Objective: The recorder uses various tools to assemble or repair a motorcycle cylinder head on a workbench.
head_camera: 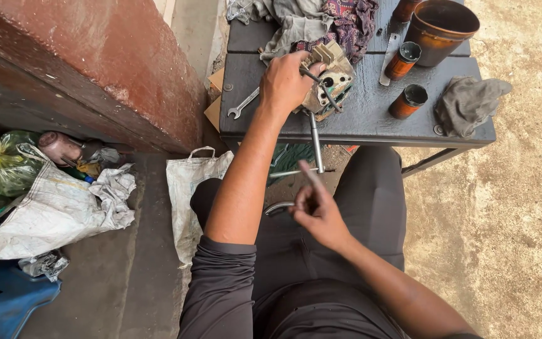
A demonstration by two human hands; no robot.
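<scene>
My left hand [283,81] grips a grimy metal engine part [332,78] on the dark bench [359,119], pressing it from the left. A T-handle wrench [316,141] sticks out of the part toward me, its crossbar hanging past the bench's front edge. My right hand [316,207] hovers below that crossbar over my lap, fingers loosely spread, one fingertip close to the handle; it holds nothing I can see.
An open-end spanner [243,104] lies left of my left hand. Rusty cans [403,59] [408,100], a brown bucket [441,22], a grey rag [468,100] and cloths [321,19] crowd the bench. White sacks [192,188] and bags [51,207] lie by the red wall [95,63].
</scene>
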